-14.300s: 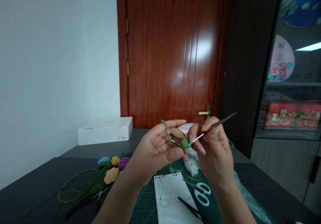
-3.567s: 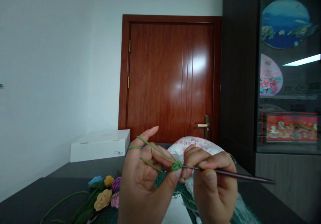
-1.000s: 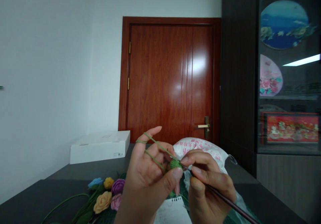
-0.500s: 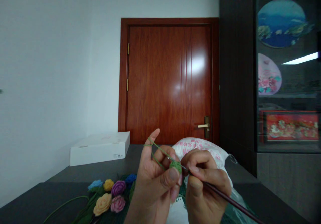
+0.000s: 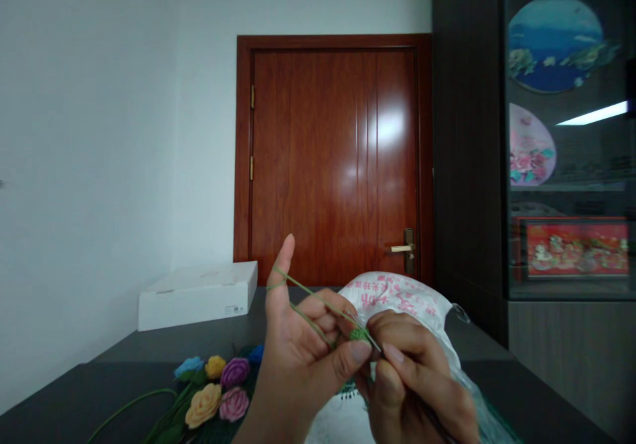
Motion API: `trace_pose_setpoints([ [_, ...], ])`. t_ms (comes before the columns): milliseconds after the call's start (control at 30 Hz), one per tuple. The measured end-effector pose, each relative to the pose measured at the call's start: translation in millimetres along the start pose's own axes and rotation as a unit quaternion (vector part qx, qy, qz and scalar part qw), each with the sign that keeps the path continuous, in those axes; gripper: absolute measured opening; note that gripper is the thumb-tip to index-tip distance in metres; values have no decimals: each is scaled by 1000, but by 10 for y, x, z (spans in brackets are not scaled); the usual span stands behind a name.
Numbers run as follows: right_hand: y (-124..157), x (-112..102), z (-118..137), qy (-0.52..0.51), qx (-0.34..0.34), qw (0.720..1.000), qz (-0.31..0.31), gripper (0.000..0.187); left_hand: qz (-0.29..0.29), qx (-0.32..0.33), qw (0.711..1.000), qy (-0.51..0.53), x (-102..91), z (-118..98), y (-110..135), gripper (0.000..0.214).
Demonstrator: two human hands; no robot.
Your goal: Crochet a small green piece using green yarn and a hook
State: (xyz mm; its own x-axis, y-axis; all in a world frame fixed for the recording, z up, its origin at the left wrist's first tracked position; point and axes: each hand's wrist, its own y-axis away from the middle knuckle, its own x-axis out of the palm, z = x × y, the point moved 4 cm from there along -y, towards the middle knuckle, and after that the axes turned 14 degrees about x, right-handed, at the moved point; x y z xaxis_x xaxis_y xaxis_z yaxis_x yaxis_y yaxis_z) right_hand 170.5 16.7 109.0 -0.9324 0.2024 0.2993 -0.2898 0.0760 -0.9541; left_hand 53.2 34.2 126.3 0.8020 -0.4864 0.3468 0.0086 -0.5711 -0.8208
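Pinched between thumb and fingers of my left hand (image 5: 308, 351) is a small green crochet piece (image 5: 358, 334). Green yarn (image 5: 318, 293) loops around my raised left index finger and runs down to the piece. My right hand (image 5: 417, 371) grips a crochet hook (image 5: 373, 343); its thin metal shaft points up and left at the green stitches. The hook's dark handle is mostly hidden under my right hand. Both hands are close together above the table, the hook touching the crochet piece.
Crocheted flowers (image 5: 218, 391) lie at the left on the dark table (image 5: 119, 378), with a white box (image 5: 199, 296) behind them. A white plastic bag (image 5: 397, 291) with pink print stands behind my right hand. White paper (image 5: 342, 421) lies below my hands.
My left index finger has straightened upward and moved left, drawing the yarn longer. My right hand has shifted slightly down and right, and the hook's handle has tilted steeper and is now mostly hidden.
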Motion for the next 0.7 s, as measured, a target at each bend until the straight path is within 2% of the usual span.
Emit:
trace_pose_setpoints([
  [67, -6, 36, -8, -14, 0, 1000, -2, 17, -7, 9, 999, -31, 0, -53, -19, 127],
  [133, -8, 68, -40, -44, 37, 998, -7, 15, -6, -2, 999, -37, 0, -82, -36, 127],
  [267, 0, 60, -86, -86, 103, 989, -60, 8, -2, -9, 999, -37, -25, -100, -68, 123],
  [367, -38, 8, -77, -73, 108, 989, -74, 7, -3, 0, 999, -47, -46, -104, -83, 120],
  [433, -88, -29, -46, -48, 86, 994, -49, 7, 1, 10, 998, -58, -53, -115, -86, 118],
  [533, -137, -51, 0, -26, 55, 998, 23, 5, 11, 17, 997, -70, -72, -135, -84, 116],
  [600, -134, -63, -28, -52, 105, 992, 35, 5, 32, 4, 998, -55, -91, -133, -84, 114],
  [700, -68, -45, -146, -147, 265, 953, 10, 13, 75, -28, 997, -7, -128, -106, -89, 111],
])
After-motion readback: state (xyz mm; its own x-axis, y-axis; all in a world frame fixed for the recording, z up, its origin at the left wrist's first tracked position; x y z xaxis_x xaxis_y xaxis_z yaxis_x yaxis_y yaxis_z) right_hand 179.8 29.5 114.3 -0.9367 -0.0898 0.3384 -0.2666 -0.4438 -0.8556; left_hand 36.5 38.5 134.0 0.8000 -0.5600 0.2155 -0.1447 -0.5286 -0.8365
